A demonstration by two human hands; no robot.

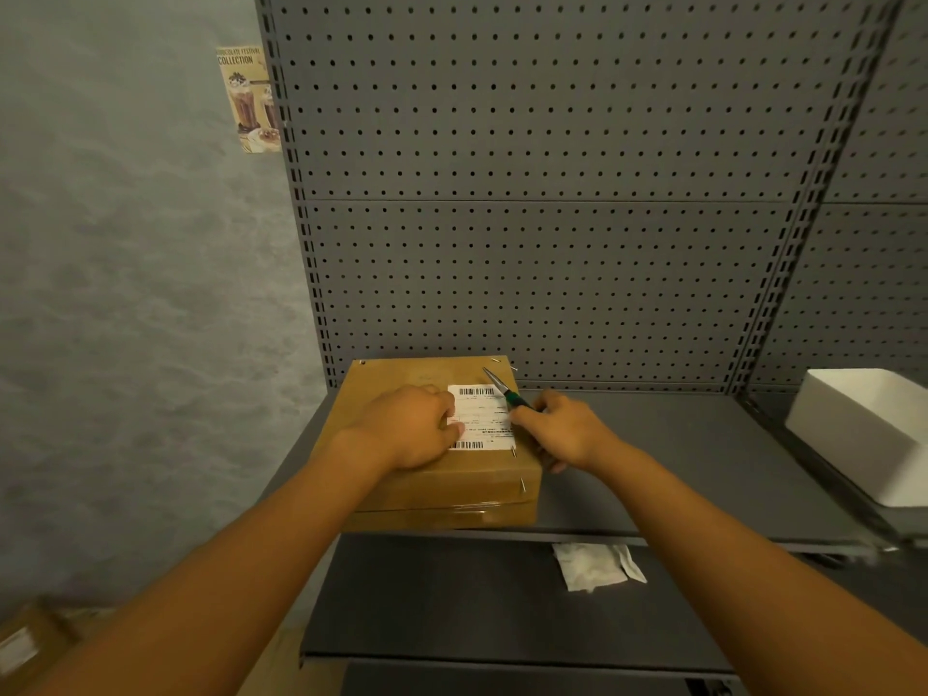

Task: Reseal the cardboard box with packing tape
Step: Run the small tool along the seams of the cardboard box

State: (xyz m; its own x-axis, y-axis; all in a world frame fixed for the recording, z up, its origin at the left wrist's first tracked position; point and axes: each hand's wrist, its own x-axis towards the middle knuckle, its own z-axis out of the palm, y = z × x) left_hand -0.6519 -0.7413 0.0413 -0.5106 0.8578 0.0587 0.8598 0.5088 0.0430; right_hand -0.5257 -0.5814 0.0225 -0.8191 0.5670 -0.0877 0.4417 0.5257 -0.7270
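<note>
A brown cardboard box [401,374] lies flat on the grey metal shelf [678,454], with a white shipping label [484,416] on its top. My left hand [407,429] rests on the box top, its fingers on the label's left edge. My right hand [562,432] sits at the box's right edge and grips a green-handled tool [502,386] with a metal blade, whose tip points up and left over the label's far corner. Clear tape glints along the box's front side. No tape roll is in view.
A grey pegboard panel [552,193] backs the shelf. A white rectangular tub [868,434] stands at the right. A lower shelf [452,595] carries a crumpled white paper [592,565]. Another cardboard box [25,640] sits on the floor at lower left. A drinks poster [248,98] hangs on the wall.
</note>
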